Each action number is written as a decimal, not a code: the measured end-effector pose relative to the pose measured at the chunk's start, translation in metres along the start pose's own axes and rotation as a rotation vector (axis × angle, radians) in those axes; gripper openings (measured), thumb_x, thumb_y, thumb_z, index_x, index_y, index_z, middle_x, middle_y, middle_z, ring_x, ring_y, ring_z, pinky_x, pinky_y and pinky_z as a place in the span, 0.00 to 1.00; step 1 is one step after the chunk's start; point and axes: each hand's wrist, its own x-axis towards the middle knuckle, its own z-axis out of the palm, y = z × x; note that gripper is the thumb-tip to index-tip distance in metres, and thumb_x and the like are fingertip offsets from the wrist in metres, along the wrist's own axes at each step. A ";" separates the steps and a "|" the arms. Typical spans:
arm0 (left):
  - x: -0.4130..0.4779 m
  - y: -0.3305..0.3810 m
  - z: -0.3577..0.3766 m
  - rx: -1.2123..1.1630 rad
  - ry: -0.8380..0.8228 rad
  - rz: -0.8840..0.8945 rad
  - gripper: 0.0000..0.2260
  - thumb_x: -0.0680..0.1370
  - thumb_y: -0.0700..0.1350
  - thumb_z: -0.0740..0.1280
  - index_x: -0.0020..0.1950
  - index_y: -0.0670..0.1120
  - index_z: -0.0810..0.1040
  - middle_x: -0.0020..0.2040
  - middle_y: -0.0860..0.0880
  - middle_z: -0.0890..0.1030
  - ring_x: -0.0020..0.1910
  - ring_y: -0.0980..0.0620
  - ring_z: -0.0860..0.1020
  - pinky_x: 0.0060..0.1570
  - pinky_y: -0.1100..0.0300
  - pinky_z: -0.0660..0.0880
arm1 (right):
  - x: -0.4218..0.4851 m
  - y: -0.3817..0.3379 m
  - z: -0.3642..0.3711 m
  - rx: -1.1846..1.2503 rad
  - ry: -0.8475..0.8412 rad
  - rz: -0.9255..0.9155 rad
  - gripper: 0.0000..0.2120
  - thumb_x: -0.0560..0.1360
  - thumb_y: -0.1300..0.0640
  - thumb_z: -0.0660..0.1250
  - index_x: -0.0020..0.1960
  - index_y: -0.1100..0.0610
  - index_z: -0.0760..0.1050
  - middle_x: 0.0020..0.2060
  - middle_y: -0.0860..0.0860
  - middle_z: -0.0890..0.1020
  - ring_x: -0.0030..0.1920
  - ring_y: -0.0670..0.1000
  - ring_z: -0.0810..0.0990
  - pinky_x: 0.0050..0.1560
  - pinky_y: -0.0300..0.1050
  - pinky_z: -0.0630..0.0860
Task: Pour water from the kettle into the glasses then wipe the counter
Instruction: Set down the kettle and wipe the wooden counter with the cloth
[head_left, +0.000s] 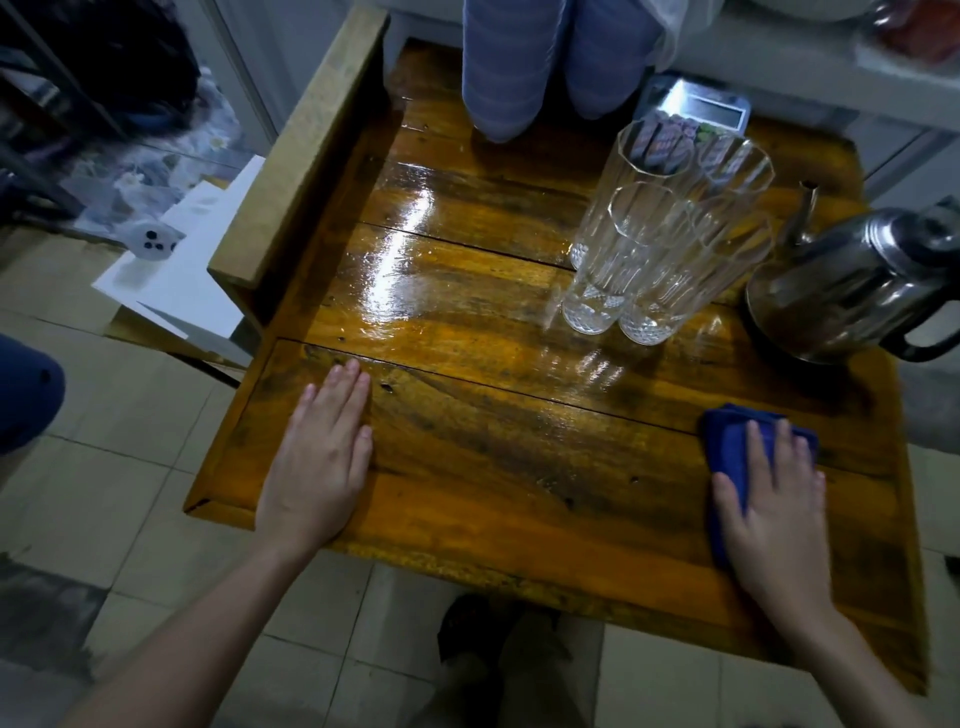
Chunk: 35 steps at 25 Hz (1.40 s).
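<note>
The blue cloth is lying on the wooden counter near its front right corner, and the right hand is pressing down on it with flat, spread fingers rather than closing around it. The left hand is resting palm-down and open on the front left part of the counter, holding nothing, apparently bracing.

Four tall ribbed glasses are standing in a tight cluster toward the back right, touching one another; whether they are holding water is hard to tell, since they are reading as clear all the way down. The steel kettle is sitting upright just beside them at the right edge, untouched.

Judging from this, the pouring is looking finished and the wiping is under way. The middle of the counter is shining, though whether from wetness or varnish I cannot tell, so most of the surface is probably still waiting for the cloth.
</note>
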 end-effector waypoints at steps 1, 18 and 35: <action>0.000 0.000 0.000 -0.004 0.000 0.004 0.25 0.82 0.51 0.48 0.78 0.45 0.55 0.79 0.49 0.55 0.78 0.55 0.50 0.77 0.55 0.47 | 0.003 -0.007 0.002 -0.006 0.023 0.039 0.36 0.78 0.35 0.41 0.80 0.54 0.50 0.80 0.56 0.49 0.79 0.58 0.48 0.76 0.63 0.50; 0.001 0.001 -0.003 0.000 0.007 -0.005 0.24 0.82 0.51 0.48 0.78 0.47 0.55 0.79 0.50 0.55 0.78 0.58 0.49 0.77 0.56 0.46 | -0.016 -0.167 0.044 -0.056 -0.062 -0.640 0.31 0.81 0.41 0.48 0.80 0.52 0.50 0.80 0.56 0.50 0.79 0.56 0.45 0.76 0.56 0.47; 0.001 -0.001 0.001 -0.008 0.018 0.011 0.24 0.82 0.51 0.48 0.78 0.46 0.55 0.79 0.50 0.55 0.78 0.57 0.50 0.77 0.56 0.46 | 0.037 -0.110 0.022 -0.047 -0.021 -0.146 0.30 0.80 0.38 0.39 0.79 0.48 0.45 0.79 0.58 0.47 0.79 0.60 0.45 0.76 0.62 0.45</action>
